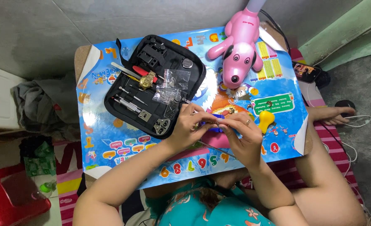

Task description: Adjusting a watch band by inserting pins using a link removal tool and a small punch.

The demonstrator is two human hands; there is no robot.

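A bench point(110, 138) under a colourful poster is carrying a pink toy dog point(238, 50) and an open black tool case point(152, 83); in front, the left hand point(188, 125) and right hand point(245, 136) are meeting, fingers pinching together on a small blue piece point(217, 127) just above the bench

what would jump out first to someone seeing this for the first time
The pink toy dog at the far edge of the small table with its bright cartoon covering stands out first. To its left lies an open black tool case holding small tools and a gold wristwatch. Near the middle, the left hand and right hand meet over a small blue object, with a yellow rubber bulb beside them.
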